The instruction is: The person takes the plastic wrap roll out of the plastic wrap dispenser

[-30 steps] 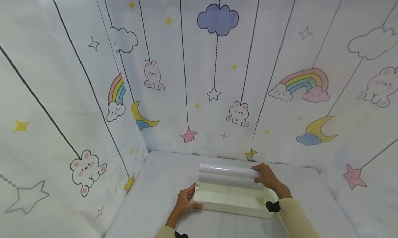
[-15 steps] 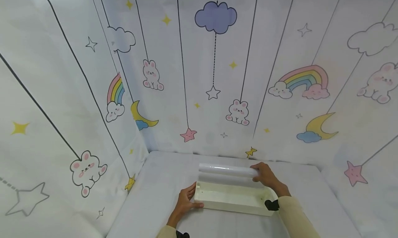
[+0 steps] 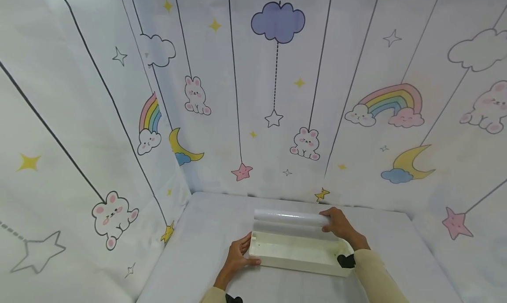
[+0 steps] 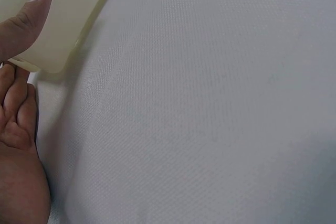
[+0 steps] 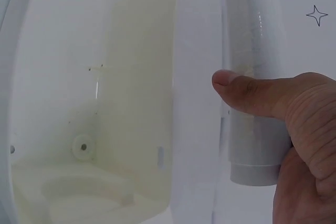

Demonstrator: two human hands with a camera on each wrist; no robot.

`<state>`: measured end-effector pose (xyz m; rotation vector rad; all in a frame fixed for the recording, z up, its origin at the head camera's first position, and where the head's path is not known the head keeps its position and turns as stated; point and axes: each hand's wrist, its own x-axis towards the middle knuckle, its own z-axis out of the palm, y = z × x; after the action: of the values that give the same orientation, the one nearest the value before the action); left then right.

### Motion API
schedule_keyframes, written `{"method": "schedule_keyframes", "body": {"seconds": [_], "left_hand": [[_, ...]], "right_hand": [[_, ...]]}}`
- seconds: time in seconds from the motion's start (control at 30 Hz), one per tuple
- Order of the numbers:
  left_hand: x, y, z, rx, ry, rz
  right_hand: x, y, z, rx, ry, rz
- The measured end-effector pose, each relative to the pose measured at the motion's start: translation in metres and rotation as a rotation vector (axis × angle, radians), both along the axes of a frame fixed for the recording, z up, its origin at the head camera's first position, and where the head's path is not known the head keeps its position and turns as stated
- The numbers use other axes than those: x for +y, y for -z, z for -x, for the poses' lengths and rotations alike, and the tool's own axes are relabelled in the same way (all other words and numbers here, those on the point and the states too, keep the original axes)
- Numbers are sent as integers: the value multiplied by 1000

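A long, shallow, cream plastic box (image 3: pixel 293 264) lies open side up on the white table, its bare inside visible. My left hand (image 3: pixel 236 259) grips its left end; in the left wrist view the thumb presses the outer wall of the box (image 4: pixel 71 17) and the fingers are partly hidden behind the corner. Just behind the box and parallel to it is a roll of cling film (image 3: pixel 287 217), glossy and whitish. My right hand (image 3: pixel 341 226) holds the roll's right end. In the right wrist view the thumb lies across the roll (image 5: pixel 252 129) near its grey core end.
The white-covered table (image 3: pixel 198 232) meets a printed fabric wall (image 3: pixel 269 153) at the back and similar walls at both sides. A curved cream piece, mostly covered by the right sleeve (image 3: pixel 374 272), shows at the box's right end.
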<state>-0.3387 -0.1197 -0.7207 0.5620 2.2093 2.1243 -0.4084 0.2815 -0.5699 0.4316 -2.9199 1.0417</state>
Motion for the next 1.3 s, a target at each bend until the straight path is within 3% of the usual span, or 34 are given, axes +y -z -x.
{"method": "schedule_keyframes", "body": {"seconds": [0.1, 0.3, 0.4, 0.63, 0.77, 1.17, 1.3], "left_hand": [[0, 1, 0, -11, -5, -10], [2, -10, -6, -36, -12, 20], [1, -7, -5, 7, -4, 22], [1, 0, -2, 13, -1, -27], [0, 2, -1, 65, 3, -13], [1, -2, -3, -62, -12, -31], [1, -2, -3, -25, -11, -20]], "right_hand": [[-1, 1, 1, -11, 6, -9], [-3, 6, 3, -36, 12, -10], [0, 12, 4, -36, 12, -6], [3, 22, 7, -28, 21, -18], [3, 25, 10, -15, 8, -19], [1, 36, 8, 1, 0, -9], [0, 35, 8, -11, 22, -3]]}}
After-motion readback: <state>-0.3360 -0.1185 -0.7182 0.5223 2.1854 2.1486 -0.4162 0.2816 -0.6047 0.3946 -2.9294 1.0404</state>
